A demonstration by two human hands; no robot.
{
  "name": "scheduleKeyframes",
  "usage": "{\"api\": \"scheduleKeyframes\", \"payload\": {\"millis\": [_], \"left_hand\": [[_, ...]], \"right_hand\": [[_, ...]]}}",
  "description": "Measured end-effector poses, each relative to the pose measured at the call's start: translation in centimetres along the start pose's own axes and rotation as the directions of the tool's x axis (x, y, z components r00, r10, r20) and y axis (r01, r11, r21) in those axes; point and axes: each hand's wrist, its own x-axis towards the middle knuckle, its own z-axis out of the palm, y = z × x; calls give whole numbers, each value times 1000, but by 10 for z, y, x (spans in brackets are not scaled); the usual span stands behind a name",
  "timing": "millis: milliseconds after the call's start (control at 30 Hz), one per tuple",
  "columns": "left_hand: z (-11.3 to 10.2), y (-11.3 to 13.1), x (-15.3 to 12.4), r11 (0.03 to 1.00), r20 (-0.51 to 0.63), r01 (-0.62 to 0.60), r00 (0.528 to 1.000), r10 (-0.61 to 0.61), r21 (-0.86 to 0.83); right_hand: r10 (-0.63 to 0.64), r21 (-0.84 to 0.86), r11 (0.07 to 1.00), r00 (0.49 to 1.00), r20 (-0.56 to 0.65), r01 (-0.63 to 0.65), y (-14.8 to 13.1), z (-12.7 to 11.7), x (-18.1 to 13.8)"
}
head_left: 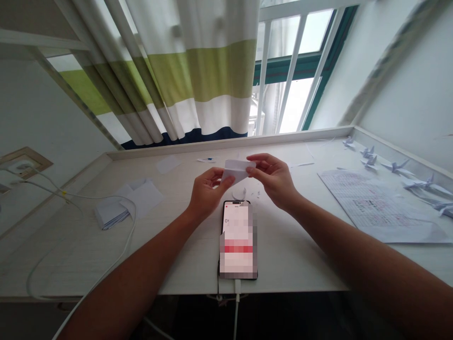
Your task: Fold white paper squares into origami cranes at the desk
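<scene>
Folded paper (236, 166) above bench (290, 257), twelve o'clock from phone (235, 236). Fingers clamped on it: left hand (207, 188) at seven o'clock, right hand (274, 179) at three. For clean crease, probably best align edges squarely, press evenly.

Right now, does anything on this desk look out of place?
Mildly: small white scraps lie scattered just beyond the phone, like litter, and the paper pile on the left sits askew, its sheets fanned unevenly, with a white cable trailing across.

Phone screen (236, 231) mostly pixelated; folded paper (238, 167) partly hidden by left hand (208, 191); rightmost crane (445, 208) cut off.
</scene>
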Motion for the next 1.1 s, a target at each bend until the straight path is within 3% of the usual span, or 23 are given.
{"api": "scheduleKeyframes", "payload": {"millis": [100,233,433,700,867,1100], "left_hand": [[1,3,1,993,-95,-102,991,96,-57],[-1,7,1,978,-35,-208,977,209,29],[-1,9,-2,986,-75,-159,984,163,58],[-3,11,1,972,-100,-216,969,225,88],[-5,14,2,948,-110,-188,969,222,259],[-6,17,2,887,-71,-227,958,278,402]], "right_hand": [[-7,-17,1000,1000,27,8,-1,2,-1],[-42,-31,999,998,42,44,-2,2,-2],[-88,-41,995,994,71,91,-3,1,-3],[-182,-256,949,982,43,187,2,3,-4],[-265,-354,898,963,36,261,4,3,-6],[-260,-396,886,965,11,243,6,5,-5]]}}
